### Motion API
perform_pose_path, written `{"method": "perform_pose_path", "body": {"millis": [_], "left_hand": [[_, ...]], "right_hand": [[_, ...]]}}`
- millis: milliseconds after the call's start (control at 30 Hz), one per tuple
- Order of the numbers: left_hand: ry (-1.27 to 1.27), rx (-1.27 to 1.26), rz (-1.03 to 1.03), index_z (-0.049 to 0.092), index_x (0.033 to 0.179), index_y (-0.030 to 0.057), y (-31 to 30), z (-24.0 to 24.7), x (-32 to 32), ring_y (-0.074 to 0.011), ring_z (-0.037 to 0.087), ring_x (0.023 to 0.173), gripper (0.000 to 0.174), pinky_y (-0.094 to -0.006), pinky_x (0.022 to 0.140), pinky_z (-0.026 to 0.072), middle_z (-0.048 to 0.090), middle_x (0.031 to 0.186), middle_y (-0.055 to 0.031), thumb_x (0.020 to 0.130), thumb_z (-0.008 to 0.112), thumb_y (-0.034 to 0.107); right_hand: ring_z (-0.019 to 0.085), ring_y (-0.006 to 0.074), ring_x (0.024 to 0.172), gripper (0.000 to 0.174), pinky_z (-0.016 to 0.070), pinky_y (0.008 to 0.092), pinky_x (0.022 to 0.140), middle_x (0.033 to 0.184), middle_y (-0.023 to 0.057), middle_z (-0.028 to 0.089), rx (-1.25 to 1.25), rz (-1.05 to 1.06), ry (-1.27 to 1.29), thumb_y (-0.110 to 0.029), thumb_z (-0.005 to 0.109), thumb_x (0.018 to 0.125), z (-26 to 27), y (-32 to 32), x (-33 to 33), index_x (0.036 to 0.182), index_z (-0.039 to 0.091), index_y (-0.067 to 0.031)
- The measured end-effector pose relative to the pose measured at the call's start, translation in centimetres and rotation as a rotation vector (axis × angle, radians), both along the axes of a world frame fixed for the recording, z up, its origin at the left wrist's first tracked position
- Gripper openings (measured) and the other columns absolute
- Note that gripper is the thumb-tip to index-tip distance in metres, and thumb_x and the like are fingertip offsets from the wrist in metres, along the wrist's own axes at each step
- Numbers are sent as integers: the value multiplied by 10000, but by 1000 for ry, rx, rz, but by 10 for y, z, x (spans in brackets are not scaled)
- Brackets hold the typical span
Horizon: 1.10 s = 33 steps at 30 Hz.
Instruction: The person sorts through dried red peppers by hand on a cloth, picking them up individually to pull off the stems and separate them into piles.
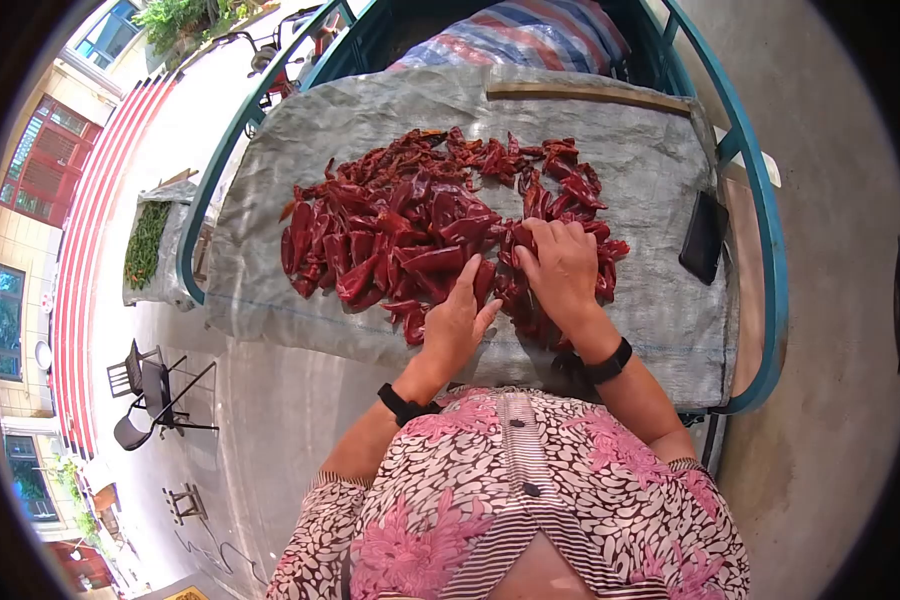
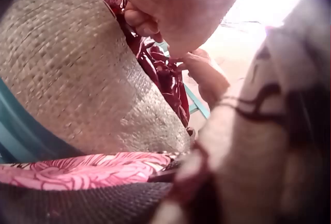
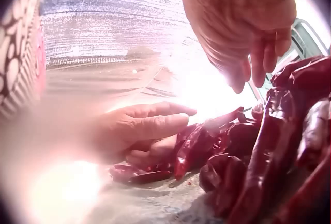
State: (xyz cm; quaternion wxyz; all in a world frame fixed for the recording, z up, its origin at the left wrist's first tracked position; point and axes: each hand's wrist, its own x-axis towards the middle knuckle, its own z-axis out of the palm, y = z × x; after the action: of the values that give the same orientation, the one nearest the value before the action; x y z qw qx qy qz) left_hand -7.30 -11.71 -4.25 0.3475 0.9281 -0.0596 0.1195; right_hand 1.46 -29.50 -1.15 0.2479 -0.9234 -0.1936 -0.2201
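Observation:
A broad heap of dark red, glossy chili peppers (image 1: 410, 235) lies on a grey woven sheet (image 1: 660, 310). At the near edge of the heap is my left hand (image 1: 452, 325), its index finger stretched forward against the peppers. In the right wrist view the left hand (image 3: 150, 131) has straight upper fingers, with lower fingers bent beside a pepper (image 3: 191, 149). My right hand (image 1: 562, 268) is over the right part of the heap. Its fingers hang down loosely near the peppers in the right wrist view, with nothing seen between them. Both wrists wear black bands.
A black phone (image 1: 705, 237) lies on the sheet's right side. Teal rails (image 1: 760, 250) flank the cart bed. A wooden strip (image 1: 590, 95) lies along the far edge, before a striped bag (image 1: 520, 38). Green peppers (image 1: 148, 245) and a black chair (image 1: 155, 395) are off to the left.

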Motion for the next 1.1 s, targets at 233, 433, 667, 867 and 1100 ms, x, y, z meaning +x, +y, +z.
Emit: {"method": "perform_pose_path", "body": {"millis": [233,433,667,867,1100], "left_hand": [[-216,23,-174,438,1453,88,-8,-22,14,-352,617,748,585,-422,637,521,584,946,-140,944,712,183],[52,-200,-133,388,1470,65,-1,-28,10,-311,615,707,683,-408,676,525,576,851,-104,938,736,315],[61,-136,-225,449,1405,62,1,-24,12,-349,712,846,660,-413,741,565,703,928,-159,893,771,327],[-56,-147,-89,494,1374,69,-2,-24,12,-297,662,615,604,-393,561,520,651,730,-105,887,789,269],[-279,-173,9,436,1464,73,-4,-35,17,-214,544,524,696,-353,526,478,526,654,-69,887,804,198]], "right_hand": [[592,256,940,274,418,433,843,920,55,674,-225,-32,20,-271,798,786,-15,17,35,983,683,-119],[630,291,848,210,480,429,780,857,86,680,183,82,36,-182,775,819,28,9,7,962,660,-80],[715,343,812,138,544,421,684,890,130,727,278,348,478,-178,696,946,7,2,-45,1045,648,-95],[723,308,789,129,540,401,676,869,120,722,347,57,490,-189,669,982,5,-8,-38,1072,654,-98],[723,331,862,233,565,425,699,1003,136,733,-44,-39,273,-167,699,928,2,13,-21,1146,652,-100]]}}
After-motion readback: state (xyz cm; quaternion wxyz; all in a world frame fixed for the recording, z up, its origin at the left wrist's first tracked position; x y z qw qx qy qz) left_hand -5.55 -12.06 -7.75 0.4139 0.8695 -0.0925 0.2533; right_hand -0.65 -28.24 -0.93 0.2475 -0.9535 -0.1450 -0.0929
